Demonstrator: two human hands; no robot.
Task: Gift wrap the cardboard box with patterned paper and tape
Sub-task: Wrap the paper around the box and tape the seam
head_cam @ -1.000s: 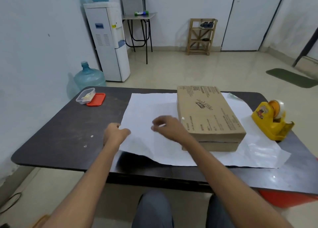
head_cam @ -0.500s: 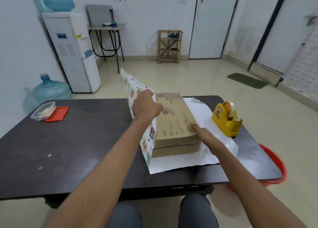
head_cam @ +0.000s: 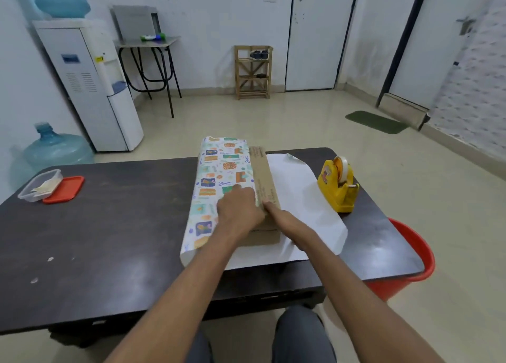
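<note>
box: cardboard box (head_cam: 265,176) on table (head_cam: 123,225), toward its right half
paper: patterned paper (head_cam: 219,176) folded over box top from the left; right flap flat
left hand: left hand (head_cam: 239,210) flat, fingers spread, pressing paper edge
right hand: right hand (head_cam: 287,220) finger on bare cardboard, gripping nothing
step: first flap; next likely tape from tape dispenser (head_cam: 338,183) near right edge

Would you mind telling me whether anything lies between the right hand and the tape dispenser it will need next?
Nothing visible does. Between the right hand on the cardboard box and the yellow tape dispenser lies only the flat white underside of the wrapping paper.
</note>
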